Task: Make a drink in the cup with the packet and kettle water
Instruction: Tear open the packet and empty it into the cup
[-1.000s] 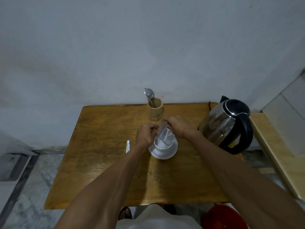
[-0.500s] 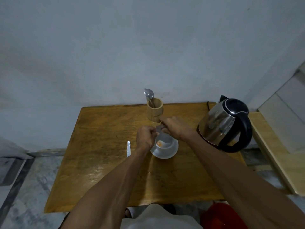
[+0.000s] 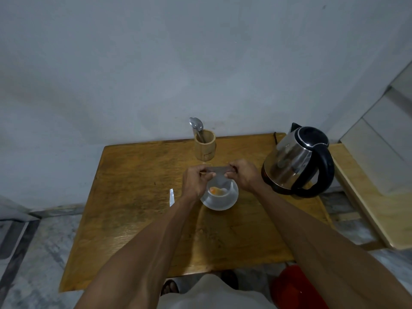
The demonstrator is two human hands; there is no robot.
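Observation:
A white cup (image 3: 225, 192) stands on a white saucer (image 3: 219, 204) in the middle of the wooden table (image 3: 138, 197). Orange powder (image 3: 215, 190) lies in the cup's bottom. Both hands hold a grey packet (image 3: 219, 173) tilted over the cup: my left hand (image 3: 196, 179) pinches its left side, my right hand (image 3: 243, 175) its right side. The steel kettle (image 3: 296, 159) with a black handle stands to the right, apart from my hands.
A bamboo holder (image 3: 205, 144) with a spoon (image 3: 196, 124) stands behind the cup near the wall. A small torn strip (image 3: 171, 197) lies left of the saucer. A wooden bench (image 3: 365, 197) is on the right, a red object (image 3: 294, 286) below the table's front edge.
The packet has been lifted and turned flatter above the cup. Orange powder now shows in the cup, where the packet hid it a second ago.

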